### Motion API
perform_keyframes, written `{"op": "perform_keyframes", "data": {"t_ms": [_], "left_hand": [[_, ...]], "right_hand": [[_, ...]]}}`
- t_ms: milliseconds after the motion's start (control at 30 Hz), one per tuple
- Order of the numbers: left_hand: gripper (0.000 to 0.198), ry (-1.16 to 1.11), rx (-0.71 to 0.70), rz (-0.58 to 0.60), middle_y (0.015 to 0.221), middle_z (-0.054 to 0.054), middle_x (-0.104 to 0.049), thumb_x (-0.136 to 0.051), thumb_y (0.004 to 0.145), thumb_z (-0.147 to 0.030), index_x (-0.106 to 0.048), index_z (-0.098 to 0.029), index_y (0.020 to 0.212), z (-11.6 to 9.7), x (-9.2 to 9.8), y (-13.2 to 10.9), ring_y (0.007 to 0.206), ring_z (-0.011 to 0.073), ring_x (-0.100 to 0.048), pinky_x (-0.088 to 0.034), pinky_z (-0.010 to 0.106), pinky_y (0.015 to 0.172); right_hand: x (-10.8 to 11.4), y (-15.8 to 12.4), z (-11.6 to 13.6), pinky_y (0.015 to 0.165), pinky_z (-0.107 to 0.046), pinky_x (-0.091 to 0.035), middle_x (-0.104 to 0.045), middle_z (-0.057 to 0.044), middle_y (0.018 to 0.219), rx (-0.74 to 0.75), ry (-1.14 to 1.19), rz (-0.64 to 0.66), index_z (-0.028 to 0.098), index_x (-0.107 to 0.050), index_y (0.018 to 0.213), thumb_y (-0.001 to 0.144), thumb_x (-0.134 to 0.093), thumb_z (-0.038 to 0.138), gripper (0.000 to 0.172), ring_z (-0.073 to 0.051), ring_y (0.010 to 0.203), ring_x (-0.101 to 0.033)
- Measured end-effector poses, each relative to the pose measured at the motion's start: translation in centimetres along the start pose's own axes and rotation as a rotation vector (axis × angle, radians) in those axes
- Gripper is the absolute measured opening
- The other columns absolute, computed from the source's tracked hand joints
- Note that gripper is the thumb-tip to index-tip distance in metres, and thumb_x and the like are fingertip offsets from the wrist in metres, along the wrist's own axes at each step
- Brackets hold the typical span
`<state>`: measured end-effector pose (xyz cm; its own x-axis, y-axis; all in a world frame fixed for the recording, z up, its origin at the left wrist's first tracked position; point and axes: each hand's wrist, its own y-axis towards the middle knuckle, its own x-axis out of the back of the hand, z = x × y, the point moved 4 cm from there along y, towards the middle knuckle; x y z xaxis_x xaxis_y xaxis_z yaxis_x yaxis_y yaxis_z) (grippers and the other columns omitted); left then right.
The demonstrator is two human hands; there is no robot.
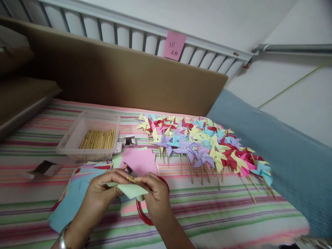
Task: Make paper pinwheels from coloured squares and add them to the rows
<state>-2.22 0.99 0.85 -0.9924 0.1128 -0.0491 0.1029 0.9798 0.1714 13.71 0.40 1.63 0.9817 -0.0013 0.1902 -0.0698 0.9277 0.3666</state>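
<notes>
My left hand [102, 192] is closed round a folded light green paper [132, 191]. On the paper's right side, my right hand [155, 192] pinches a short wooden stick [131, 180], whose tip points toward my left fingers. Both hands meet at the paper, above the striped cloth. Beneath them lie red-handled scissors [144, 215], partly hidden by my right hand. Pink paper sheets [140, 160] rest just beyond my fingers. A stack of blue and other coloured paper [75, 197] lies beside and under my left forearm.
A clear plastic box [88, 122] holds wooden sticks. Small open boxes [129, 140] stand nearby. Several coloured paper pinwheels [186, 147] on sticks cover the right side of the striped cloth [220, 214]. A brown board [129, 79] stands behind, before a white radiator [109, 31].
</notes>
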Motion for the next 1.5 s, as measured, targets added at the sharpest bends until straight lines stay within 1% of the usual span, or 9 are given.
{"op": "perform_keyframes", "data": {"t_ms": [200,433,600,733,1000,1133,1233,1400,1500], "left_hand": [[0.007,0.027,-0.014,-0.010,0.080,0.003,-0.072,-0.068,0.072,-0.019,-0.073,-0.024,0.069,0.14,0.12,-0.07,0.082,0.0214,-0.063,-0.049,0.031,0.072],[0.010,0.000,-0.007,-0.011,0.082,0.001,-0.071,-0.068,0.071,-0.016,-0.073,-0.025,0.071,0.40,0.29,-0.21,0.085,0.0196,-0.063,-0.046,0.031,0.083],[0.006,0.045,-0.020,-0.042,0.077,0.003,-0.072,-0.070,0.068,-0.018,-0.073,-0.023,0.066,0.46,0.45,-0.05,0.080,0.0206,-0.064,-0.042,0.038,0.095],[0.006,0.062,-0.027,-0.039,0.078,0.003,-0.073,-0.070,0.068,-0.018,-0.073,-0.023,0.066,0.31,0.36,0.01,0.080,0.0206,-0.064,-0.041,0.040,0.098],[0.004,0.043,-0.007,-0.066,0.077,0.004,-0.073,-0.071,0.067,-0.019,-0.072,-0.022,0.065,0.20,0.39,-0.11,0.081,0.0217,-0.064,-0.044,0.038,0.093],[0.003,0.030,0.003,-0.054,0.076,0.005,-0.072,-0.071,0.068,-0.020,-0.072,-0.021,0.065,0.32,0.46,-0.08,0.081,0.0217,-0.064,-0.049,0.033,0.081],[0.004,0.023,0.000,-0.073,0.074,0.005,-0.070,-0.072,0.068,-0.021,-0.071,-0.020,0.064,0.33,0.54,-0.08,0.078,0.0211,-0.063,-0.051,0.032,0.075],[0.005,0.022,-0.009,-0.090,0.074,0.006,-0.069,-0.072,0.068,-0.022,-0.071,-0.019,0.064,0.43,0.51,-0.14,0.079,0.0214,-0.063,-0.051,0.034,0.077],[0.003,0.016,-0.002,-0.106,0.078,0.005,-0.070,-0.072,0.068,-0.022,-0.070,-0.020,0.066,0.72,0.55,-0.18,0.082,0.0214,-0.063,-0.051,0.032,0.076]], "right_hand": [[-0.03,-0.01,0.63,0.055,-0.022,-0.042,-0.061,-0.001,0.066,0.041,-0.018,-0.011,0.019,-0.072,0.082,0.083,-0.056,0.019,0.016,-0.013,0.060,-0.057],[0.01,-0.25,0.89,0.057,-0.023,-0.044,-0.062,-0.002,0.069,0.080,-0.064,-0.017,0.020,-0.072,0.086,0.083,-0.053,0.016,0.020,-0.014,0.063,-0.059],[-0.07,-0.42,0.64,0.058,-0.025,-0.045,-0.063,-0.003,0.071,0.088,-0.092,-0.010,0.020,-0.072,0.089,0.082,-0.051,0.013,0.023,-0.015,0.064,-0.060],[-0.13,-0.50,0.48,0.057,-0.025,-0.045,-0.063,-0.004,0.071,0.096,-0.103,-0.024,0.019,-0.072,0.089,0.082,-0.051,0.013,0.023,-0.016,0.065,-0.060],[-0.22,-0.65,0.58,0.058,-0.026,-0.045,-0.061,-0.003,0.070,0.104,-0.117,-0.005,0.019,-0.072,0.090,0.082,-0.049,0.011,0.025,-0.016,0.064,-0.059],[-0.27,-0.60,0.63,0.057,-0.025,-0.044,-0.061,-0.004,0.069,0.108,-0.110,-0.003,0.018,-0.072,0.090,0.082,-0.049,0.011,0.025,-0.015,0.063,-0.059],[-0.35,-0.66,0.75,0.058,-0.024,-0.044,-0.063,-0.004,0.071,0.109,-0.093,0.000,0.019,-0.072,0.092,0.082,-0.049,0.010,0.026,-0.015,0.064,-0.059],[-0.43,-0.88,0.49,0.057,-0.024,-0.043,-0.062,-0.003,0.072,0.099,-0.081,-0.007,0.021,-0.071,0.094,0.082,-0.049,0.010,0.028,-0.015,0.064,-0.059],[-0.45,-0.96,-0.01,0.059,-0.025,-0.044,-0.063,-0.003,0.074,0.077,-0.085,-0.001,0.022,-0.071,0.094,0.081,-0.049,0.010,0.029,-0.015,0.066,-0.059]]}}
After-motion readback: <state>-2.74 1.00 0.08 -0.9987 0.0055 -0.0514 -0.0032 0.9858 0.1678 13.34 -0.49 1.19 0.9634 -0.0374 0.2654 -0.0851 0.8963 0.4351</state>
